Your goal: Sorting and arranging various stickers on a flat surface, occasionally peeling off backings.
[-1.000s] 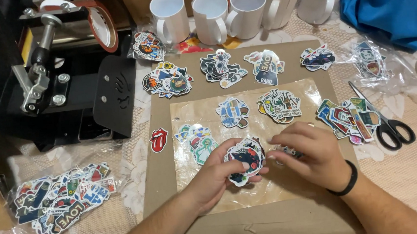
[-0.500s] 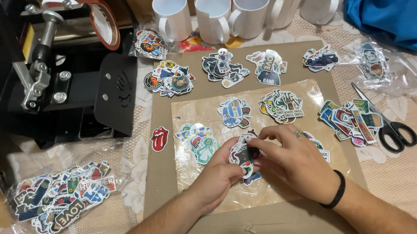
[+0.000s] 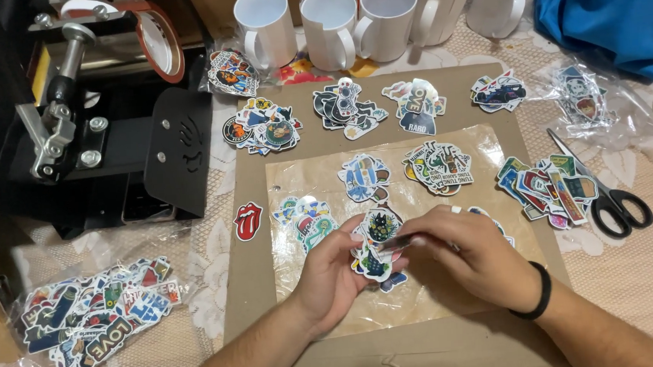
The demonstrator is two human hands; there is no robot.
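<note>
Both hands meet over the clear sheet (image 3: 431,290) on the cardboard (image 3: 257,286): the left hand (image 3: 331,278) pinches a small stack of stickers (image 3: 375,241) (a dark one on top) while the right hand (image 3: 476,256) grips that top sticker's edge, scissors (image 3: 607,196) lying well apart.

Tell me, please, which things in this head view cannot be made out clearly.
- Small stack of colourful stickers: the left hand and right hand cover part of it.
- Blue cloth: cut off by the top and right edges.
- Black mug press machine: cut off at the left edge.
- Bagged stickers: glare on the plastic.
</note>
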